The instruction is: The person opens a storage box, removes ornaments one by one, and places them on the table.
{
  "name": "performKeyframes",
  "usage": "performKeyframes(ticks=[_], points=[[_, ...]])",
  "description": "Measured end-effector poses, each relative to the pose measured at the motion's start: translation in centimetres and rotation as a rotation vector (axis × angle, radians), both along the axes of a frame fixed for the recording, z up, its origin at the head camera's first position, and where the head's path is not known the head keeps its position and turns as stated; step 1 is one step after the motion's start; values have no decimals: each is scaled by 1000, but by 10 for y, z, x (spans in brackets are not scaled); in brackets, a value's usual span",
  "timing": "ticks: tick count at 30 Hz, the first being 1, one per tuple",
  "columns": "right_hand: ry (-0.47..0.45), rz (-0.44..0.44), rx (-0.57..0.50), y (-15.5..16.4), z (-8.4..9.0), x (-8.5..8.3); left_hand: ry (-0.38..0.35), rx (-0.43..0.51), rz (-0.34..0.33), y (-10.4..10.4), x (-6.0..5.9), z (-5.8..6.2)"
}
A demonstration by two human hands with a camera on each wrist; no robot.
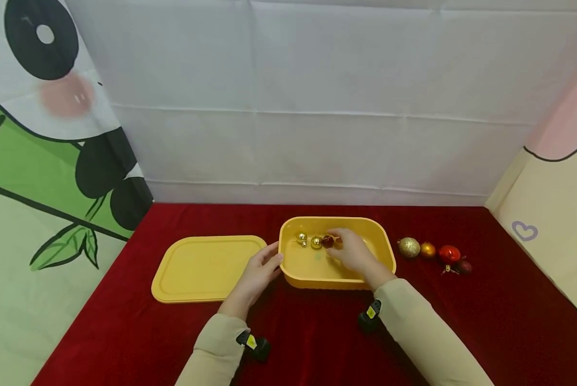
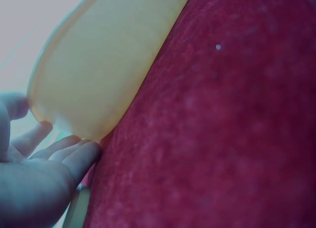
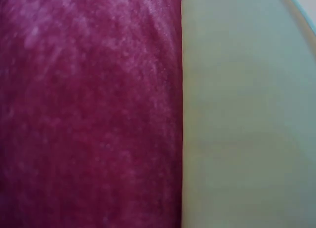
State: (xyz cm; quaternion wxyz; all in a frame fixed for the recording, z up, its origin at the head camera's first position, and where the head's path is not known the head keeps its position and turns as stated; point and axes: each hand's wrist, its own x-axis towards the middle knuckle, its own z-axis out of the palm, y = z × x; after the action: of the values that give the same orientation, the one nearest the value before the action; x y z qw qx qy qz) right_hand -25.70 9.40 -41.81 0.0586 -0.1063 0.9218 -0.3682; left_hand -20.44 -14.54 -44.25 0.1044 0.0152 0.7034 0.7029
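Observation:
In the head view, a yellow plastic box (image 1: 317, 271) stands on the table with its top uncovered. My left hand (image 1: 258, 271) touches its left side, fingers fairly straight along the outer wall, as the left wrist view also shows. Inside the box, my right hand (image 1: 353, 252) pinches a small Christmas ball, mostly hidden by the fingers. A dark red Christmas ball (image 1: 327, 242) is right at those fingertips. Two gold Christmas balls, one round (image 1: 316, 243) and one farther left (image 1: 301, 237), lie to its left. The right wrist view shows only the box's outer wall (image 3: 247, 114) and cloth.
A yellow lid (image 1: 206, 268) lies flat left of the box. Right of the box sit a glittery gold ball (image 1: 409, 247), an orange-gold ball (image 1: 428, 250), a red ball (image 1: 449, 254) and a dark red ball (image 1: 464, 266). Red cloth (image 1: 307, 338) covers the table.

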Motion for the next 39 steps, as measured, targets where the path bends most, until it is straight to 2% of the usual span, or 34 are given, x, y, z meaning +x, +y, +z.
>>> performKeyframes(ticks=[8,18,26,39], points=[[59,47,89,-3,3,2,-13,-1,0,-1,0,3],[72,-2,102,-8,5,4,11,4,3,-1,0,2],[124,7,140,-7,3,3,11,7,-2,-1,0,1],[119,-41,71,-1,8,6,-3,-7,-6,-2,-1,0]])
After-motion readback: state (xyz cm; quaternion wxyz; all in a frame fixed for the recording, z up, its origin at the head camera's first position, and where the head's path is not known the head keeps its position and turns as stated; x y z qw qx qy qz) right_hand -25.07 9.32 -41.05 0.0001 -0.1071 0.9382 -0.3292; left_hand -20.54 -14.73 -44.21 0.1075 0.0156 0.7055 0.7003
